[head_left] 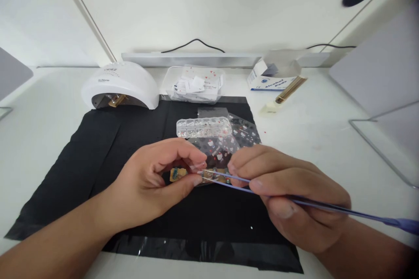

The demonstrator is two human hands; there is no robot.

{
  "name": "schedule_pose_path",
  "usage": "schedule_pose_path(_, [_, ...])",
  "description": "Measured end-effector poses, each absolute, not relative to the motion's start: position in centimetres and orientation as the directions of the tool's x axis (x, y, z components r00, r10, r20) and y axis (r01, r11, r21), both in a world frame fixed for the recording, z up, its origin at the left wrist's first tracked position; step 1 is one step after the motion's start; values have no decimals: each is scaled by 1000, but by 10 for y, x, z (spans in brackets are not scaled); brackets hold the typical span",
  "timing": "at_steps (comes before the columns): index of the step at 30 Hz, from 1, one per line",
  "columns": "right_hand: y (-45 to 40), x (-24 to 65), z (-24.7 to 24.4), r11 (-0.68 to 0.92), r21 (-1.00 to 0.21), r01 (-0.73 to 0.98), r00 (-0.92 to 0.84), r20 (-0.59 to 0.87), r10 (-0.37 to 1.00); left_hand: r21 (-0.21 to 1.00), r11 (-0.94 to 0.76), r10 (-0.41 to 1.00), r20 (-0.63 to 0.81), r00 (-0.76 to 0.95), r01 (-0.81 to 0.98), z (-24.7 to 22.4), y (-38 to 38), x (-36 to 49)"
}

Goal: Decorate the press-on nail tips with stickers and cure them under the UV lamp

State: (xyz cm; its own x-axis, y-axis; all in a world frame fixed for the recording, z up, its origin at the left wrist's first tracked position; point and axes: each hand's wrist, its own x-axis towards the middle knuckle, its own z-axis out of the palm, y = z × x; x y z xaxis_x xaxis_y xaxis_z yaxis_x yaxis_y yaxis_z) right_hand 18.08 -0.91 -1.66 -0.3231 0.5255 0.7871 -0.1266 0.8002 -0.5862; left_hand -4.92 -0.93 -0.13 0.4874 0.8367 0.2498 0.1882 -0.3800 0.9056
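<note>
My left hand point(153, 185) pinches a small clear nail tip between thumb and forefinger, just above a gold sticker sheet point(176, 174) on the black mat point(81, 161). My right hand point(291, 196) grips purple tweezers point(327, 207) whose tips meet the nail tip at my left fingertips. Behind the hands lie a clear compartment box of rhinestones point(203, 127) and clear bags printed with small red and white figures point(242, 132).
A white nail lamp point(121, 84) stands at the back left. A clear tub of paper packets point(196, 83) and an alcohol pad box point(271, 81) sit at the back, with a gold-handled tool point(284, 93) beside the box. Wire stands flank both sides.
</note>
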Motion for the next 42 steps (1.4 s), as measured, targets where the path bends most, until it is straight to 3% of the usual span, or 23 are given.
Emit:
schedule_pose_path(5, [-9, 184, -13, 798, -598, -72, -372, 759, 535, 933, -316, 869, 212, 447, 171, 0, -10, -48])
schedule_pose_path(20, [-9, 182, -16, 749, -633, -194, -349, 759, 550, 978, -194, 878, 140, 458, 72, 3, -12, -47])
schedule_pose_path(42, [-12, 178, -21, 695, -676, -244, -294, 735, 611, 952, -287, 844, 198, 498, 107, 5, -9, -48])
